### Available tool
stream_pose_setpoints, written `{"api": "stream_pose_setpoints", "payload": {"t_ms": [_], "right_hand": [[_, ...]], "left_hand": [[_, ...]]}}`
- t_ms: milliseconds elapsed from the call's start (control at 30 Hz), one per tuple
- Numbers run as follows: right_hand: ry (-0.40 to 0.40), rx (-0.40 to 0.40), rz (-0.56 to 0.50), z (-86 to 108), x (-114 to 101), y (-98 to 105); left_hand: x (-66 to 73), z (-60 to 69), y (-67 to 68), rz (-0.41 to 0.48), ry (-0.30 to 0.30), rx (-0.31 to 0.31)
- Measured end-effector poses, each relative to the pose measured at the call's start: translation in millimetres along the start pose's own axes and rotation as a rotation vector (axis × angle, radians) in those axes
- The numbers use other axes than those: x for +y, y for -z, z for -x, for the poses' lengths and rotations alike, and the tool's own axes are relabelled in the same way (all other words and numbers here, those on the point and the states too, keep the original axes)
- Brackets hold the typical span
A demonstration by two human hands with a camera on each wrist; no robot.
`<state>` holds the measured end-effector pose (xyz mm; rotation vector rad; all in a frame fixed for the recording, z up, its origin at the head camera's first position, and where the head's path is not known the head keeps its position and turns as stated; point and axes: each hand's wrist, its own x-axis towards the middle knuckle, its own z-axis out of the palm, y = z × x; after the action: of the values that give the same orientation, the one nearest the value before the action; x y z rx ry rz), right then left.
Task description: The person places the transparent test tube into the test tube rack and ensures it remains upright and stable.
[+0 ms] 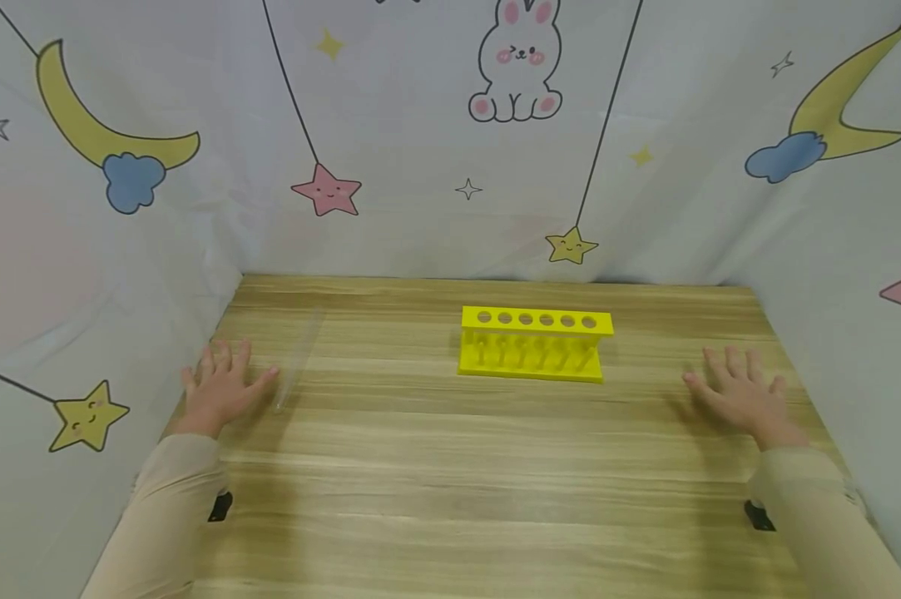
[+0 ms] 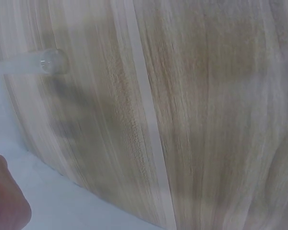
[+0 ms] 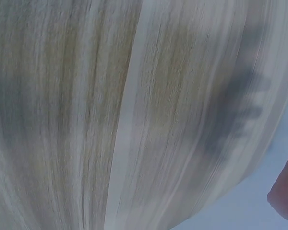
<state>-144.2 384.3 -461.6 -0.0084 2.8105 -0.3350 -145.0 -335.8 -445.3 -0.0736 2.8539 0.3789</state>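
My left hand [image 1: 224,389] is spread with straight fingers at the table's left side, holding nothing. Just right of its thumb lies a clear test tube [image 1: 298,366], slanted on the wood; the left wrist view shows the tube's rounded end [image 2: 53,61] too. A yellow test tube rack [image 1: 532,345] stands at the back, right of the middle. Its top plate has a row of several round holes, all without tubes, above a row of pegs. Over the table's right side my right hand [image 1: 745,395] is spread, fingers apart and holding nothing, well away from the rack.
The wood-grain table [image 1: 450,482] is bordered at the back and both sides by a white cloth [image 1: 420,125] printed with moons, stars and a rabbit. A small black object [image 1: 220,506] shows at the left wrist, another black object [image 1: 759,516] at the right wrist.
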Motion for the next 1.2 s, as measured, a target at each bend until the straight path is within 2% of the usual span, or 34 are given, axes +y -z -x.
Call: {"api": "stream_pose_setpoints", "payload": {"t_ms": [167,600,867,1200], "right_hand": [[0.009,0.005,-0.009,-4.6,-5,1],[0.067,0.04,-0.032,-14.4,-29,2],[0.14,0.154,-0.205,-25.6,-47,3],[0.159,0.236,-0.373,-31.7,-72,7]], "left_hand": [[1.0,-3.4,-1.2,-0.01,-0.032,0.058],[8.2,-13.5,-8.6,-0.007,-0.055,0.119],[16.0,-20.7,-11.2,-0.012,-0.06,0.182],[25.3,-23.6,-17.3,-0.008,-0.058,0.285]]}}
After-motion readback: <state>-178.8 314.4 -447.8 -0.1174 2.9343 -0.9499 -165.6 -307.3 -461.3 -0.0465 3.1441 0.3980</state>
